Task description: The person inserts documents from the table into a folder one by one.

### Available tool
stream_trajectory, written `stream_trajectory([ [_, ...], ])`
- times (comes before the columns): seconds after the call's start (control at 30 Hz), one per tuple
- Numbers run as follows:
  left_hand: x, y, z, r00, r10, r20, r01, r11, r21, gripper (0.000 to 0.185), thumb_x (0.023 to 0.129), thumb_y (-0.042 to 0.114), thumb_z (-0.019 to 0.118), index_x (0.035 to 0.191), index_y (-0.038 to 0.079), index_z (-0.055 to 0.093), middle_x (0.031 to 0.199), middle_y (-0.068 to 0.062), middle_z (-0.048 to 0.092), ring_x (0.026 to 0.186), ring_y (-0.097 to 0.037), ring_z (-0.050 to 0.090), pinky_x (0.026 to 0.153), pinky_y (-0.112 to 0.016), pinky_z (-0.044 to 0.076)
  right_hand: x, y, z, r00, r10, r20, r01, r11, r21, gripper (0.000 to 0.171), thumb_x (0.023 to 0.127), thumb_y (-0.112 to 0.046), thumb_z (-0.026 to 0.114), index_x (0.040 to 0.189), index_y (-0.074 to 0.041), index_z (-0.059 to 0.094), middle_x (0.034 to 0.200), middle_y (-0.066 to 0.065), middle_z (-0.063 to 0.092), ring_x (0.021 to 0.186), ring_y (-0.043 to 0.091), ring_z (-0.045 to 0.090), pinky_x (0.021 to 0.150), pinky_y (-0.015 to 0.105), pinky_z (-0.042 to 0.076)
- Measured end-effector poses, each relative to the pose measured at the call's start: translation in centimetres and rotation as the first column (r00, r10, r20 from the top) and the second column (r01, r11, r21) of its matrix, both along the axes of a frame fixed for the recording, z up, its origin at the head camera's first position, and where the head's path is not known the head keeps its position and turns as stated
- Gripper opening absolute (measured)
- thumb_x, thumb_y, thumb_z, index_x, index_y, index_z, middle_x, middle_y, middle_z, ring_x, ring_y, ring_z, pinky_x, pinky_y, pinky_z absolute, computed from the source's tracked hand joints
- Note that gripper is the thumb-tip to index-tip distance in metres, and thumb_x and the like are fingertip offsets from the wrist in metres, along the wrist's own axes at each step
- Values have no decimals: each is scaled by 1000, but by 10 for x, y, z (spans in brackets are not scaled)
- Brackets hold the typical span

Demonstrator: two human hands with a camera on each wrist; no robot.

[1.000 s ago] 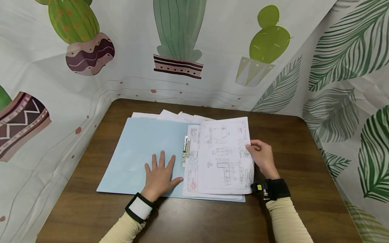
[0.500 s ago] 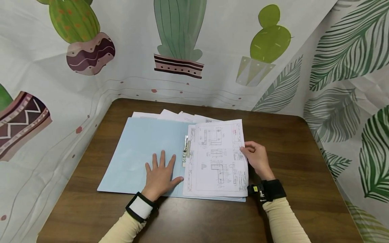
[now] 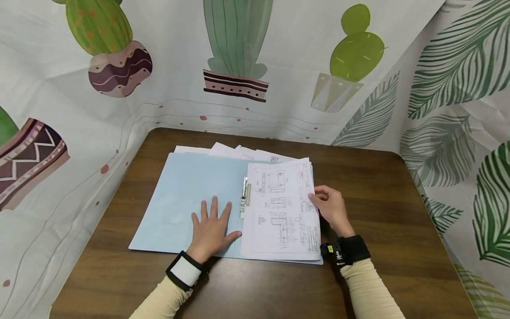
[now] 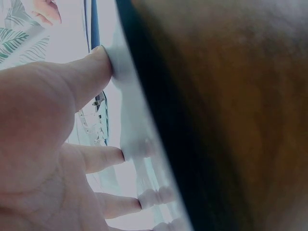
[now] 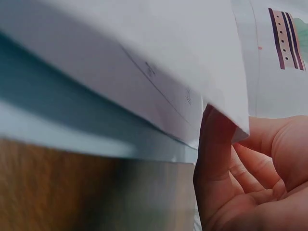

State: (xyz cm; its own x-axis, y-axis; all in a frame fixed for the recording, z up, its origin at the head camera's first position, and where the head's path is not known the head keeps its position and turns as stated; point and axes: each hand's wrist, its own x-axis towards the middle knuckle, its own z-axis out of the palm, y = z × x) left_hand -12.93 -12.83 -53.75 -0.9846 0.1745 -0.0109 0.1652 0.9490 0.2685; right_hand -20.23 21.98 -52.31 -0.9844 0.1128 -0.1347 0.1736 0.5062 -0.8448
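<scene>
A light blue folder (image 3: 175, 190) lies spread open on the table, with a metal clip (image 3: 245, 197) along its spine. On its right half rests a stack of white sheets; the top sheet of paper (image 3: 275, 199) carries technical drawings. My left hand (image 3: 209, 232) presses flat on the blue cover, fingers spread, thumb beside the spine. The right edge of the top sheet is pinched by my right hand (image 3: 330, 208). In the right wrist view that sheet (image 5: 192, 43) is lifted at its edge, a finger beneath it, above the other paper and the blue cover (image 5: 72, 101).
More white papers (image 3: 227, 150) stick out past the folder's far edge. The brown wooden table (image 3: 370, 186) runs back to a hanging cloth (image 3: 171, 66) printed with cacti and leaves.
My right hand has moved left with the sheet's edge, and the sheet now lies more squarely over the stack. My left hand stays in place.
</scene>
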Motion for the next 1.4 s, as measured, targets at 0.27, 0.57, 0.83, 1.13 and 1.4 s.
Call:
stream_trajectory([
  [0.27, 0, 0, 0, 1000, 2, 3, -2, 1000, 0, 89, 84, 57, 78, 152, 7, 50, 159, -35, 30, 144, -64, 21, 103, -83, 23, 0, -7, -3, 1000, -13, -10, 13, 1000, 8, 26, 100, -18, 69, 123, -7, 69, 100, 15, 73, 80, 28, 67, 67, 33, 54],
  [0.57, -1, 1, 0, 1000, 0, 4, 0, 1000, -1, 89, 84, 57, 79, 152, 6, 50, 159, -36, 30, 144, -64, 21, 103, -83, 23, -2, -10, -7, 999, -31, -10, 31, 999, 21, 26, 100, -18, 69, 123, -6, 70, 101, 16, 73, 79, 27, 67, 67, 32, 51],
  [0.83, -2, 0, -2, 1000, -1, 4, 1, 1000, -6, 90, 84, 57, 78, 152, 7, 50, 159, -35, 30, 144, -64, 21, 103, -83, 23, -1, -12, -8, 999, -36, -24, 38, 997, 75, 26, 99, -19, 69, 121, -6, 70, 102, 16, 72, 79, 28, 66, 68, 33, 50],
  [1.13, -1, 1, 0, 1000, 3, 10, -3, 1000, -9, 89, 84, 57, 78, 152, 7, 49, 159, -35, 30, 144, -64, 21, 103, -83, 23, -4, -14, -8, 999, -5, -49, 15, 979, 205, 29, 97, -17, 71, 122, -3, 71, 97, 15, 70, 80, 29, 63, 68, 34, 47],
  [1.4, 0, 1, 1, 1000, 5, 10, -4, 1000, -8, 89, 84, 57, 78, 152, 8, 50, 160, -34, 30, 144, -63, 22, 103, -83, 23, -6, -14, -8, 999, 36, -36, -24, 956, 291, 44, 96, -17, 73, 136, -2, 62, 93, 14, 66, 78, 28, 61, 67, 36, 47],
])
